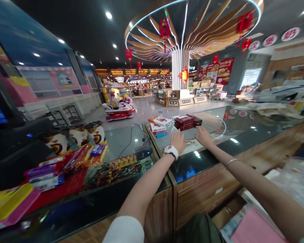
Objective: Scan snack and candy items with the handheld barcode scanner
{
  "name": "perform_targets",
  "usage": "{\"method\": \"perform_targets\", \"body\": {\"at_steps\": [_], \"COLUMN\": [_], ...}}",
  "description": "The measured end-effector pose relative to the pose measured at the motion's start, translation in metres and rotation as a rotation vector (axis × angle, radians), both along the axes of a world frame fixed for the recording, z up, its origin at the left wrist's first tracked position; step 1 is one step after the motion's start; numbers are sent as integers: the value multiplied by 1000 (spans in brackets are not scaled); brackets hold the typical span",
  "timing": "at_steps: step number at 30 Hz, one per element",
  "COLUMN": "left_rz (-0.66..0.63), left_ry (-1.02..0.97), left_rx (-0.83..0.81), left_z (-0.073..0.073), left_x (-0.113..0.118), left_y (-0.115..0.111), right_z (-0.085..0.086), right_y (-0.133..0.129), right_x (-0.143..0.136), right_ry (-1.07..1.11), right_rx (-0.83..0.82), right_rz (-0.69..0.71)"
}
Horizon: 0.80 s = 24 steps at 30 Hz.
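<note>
Dark red packets [186, 122] lie stacked on the glass counter [228, 135]. My left hand [177, 141], with a white watch on its wrist, is just in front of the stack's left side; its fingers are spread and nothing is in them. Near the front right corner of the same stack is my right hand [203, 136], fingers apart, the fingertips close to or touching the packets. White and orange boxes [159, 123] sit left of the stack, with blue packets [160, 134] just in front of them.
Left of the counter seam are a black scanner [143, 150] with a cable, colourful snack bars [97, 151], standing snack bags [78, 135] and a yellow-and-pink box [14, 206]. Plastic-wrapped items [281, 101] sit at the counter's far right. An open drawer with a pink item [255, 227] is below right.
</note>
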<state>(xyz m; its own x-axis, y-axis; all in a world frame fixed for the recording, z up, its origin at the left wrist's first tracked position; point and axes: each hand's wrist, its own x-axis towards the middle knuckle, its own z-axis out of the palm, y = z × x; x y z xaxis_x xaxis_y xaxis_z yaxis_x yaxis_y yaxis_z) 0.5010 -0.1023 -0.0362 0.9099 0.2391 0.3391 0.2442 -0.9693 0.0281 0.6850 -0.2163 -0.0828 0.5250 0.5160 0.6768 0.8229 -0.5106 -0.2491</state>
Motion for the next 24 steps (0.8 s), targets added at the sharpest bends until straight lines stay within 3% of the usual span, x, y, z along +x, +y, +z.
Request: {"method": "perform_targets", "body": {"at_steps": [4,8,11,18,24], "left_rz": [64,97,145,131,110], "left_ry": [30,27,2,19,93], "left_rx": [-77,-129,-154,-177,-156], "left_z": [-2,-3,-4,-10,-8], "left_x": [34,58,69,83,86], "left_y": [6,18,28,41,43], "right_z": [0,7,10,16,16], "right_y": [-6,5,15,40,61], "right_x": [34,67,93,142,162], "right_ry": [115,489,591,716,779], "right_rx": [104,437,525,543,483], "right_rz": [-104,-29,-21,71,200]}}
